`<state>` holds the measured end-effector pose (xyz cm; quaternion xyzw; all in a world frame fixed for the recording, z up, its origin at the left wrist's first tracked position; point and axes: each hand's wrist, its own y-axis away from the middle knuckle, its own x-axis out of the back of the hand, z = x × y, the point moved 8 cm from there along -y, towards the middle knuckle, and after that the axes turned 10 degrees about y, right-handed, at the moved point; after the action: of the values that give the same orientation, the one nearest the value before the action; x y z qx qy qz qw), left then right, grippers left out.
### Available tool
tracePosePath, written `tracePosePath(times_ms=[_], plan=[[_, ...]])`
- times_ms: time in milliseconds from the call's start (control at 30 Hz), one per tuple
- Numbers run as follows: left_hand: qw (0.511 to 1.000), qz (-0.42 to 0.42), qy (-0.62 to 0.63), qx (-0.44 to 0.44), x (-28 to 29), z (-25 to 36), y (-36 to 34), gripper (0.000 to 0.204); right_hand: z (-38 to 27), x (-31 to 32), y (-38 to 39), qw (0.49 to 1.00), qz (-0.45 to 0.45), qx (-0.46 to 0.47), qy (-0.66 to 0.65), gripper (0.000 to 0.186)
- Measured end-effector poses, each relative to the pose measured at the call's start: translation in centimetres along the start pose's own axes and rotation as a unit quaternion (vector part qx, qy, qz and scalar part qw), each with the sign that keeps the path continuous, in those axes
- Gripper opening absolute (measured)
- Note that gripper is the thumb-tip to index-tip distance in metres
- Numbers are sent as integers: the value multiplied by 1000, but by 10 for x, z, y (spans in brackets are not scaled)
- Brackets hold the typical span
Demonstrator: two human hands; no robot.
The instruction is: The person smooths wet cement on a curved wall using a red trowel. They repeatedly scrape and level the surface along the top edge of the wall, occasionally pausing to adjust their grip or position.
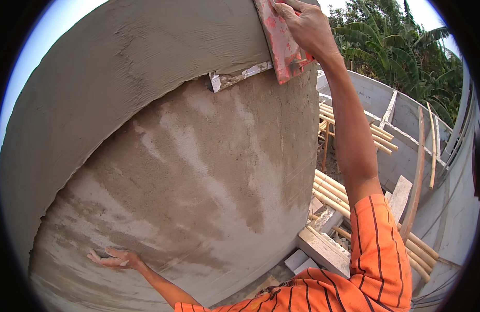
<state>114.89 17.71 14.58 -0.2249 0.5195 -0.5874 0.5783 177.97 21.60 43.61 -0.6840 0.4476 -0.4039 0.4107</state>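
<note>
An orange shirt with dark stripes (323, 293) is seen nearest, below the wall (209, 156), and both bare forearms are stretched from it toward that wall. The left hand (114, 258) is held before the wall's lower left part with its fingers spread loosely and nothing gripped; pale smears are seen on its fingers, and whether the wall is touched by it cannot be told. At the wall's upper right edge, a red float (285, 48) smeared with grey is grasped by the right hand (305, 26), whose fingers are closed around its back; the float is held tilted, with its long side running up the wall. The upper and left parts of the wall are covered by a smooth layer of grey plaster (105, 88), ended below by a curved, ragged edge. Along that edge, high on the wall, a whitish strip (240, 77) caked with mortar is set, its right end reached by the float. The wall's lower part is left uncoated, streaked brown and pale grey. Beyond the wall's right side, grey blocks (298, 261), a beam (324, 249) and bamboo poles (331, 190) are stacked. Farther off, a leaning plank (418, 171), a grey block wall (372, 96) and broad-leaved trees (401, 60) are seen.
</note>
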Motion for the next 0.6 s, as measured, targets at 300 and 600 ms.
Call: tracePosePath(times_ms=[300, 600], plan=[[1000, -15, 12, -10, 0, -6, 0, 56, -47, -17, 67, 997, -30, -12, -76, 42], [997, -51, 64, 16, 9, -18, -7, 53, -156, -42, 137, 995, 2, 91, -27, 41]])
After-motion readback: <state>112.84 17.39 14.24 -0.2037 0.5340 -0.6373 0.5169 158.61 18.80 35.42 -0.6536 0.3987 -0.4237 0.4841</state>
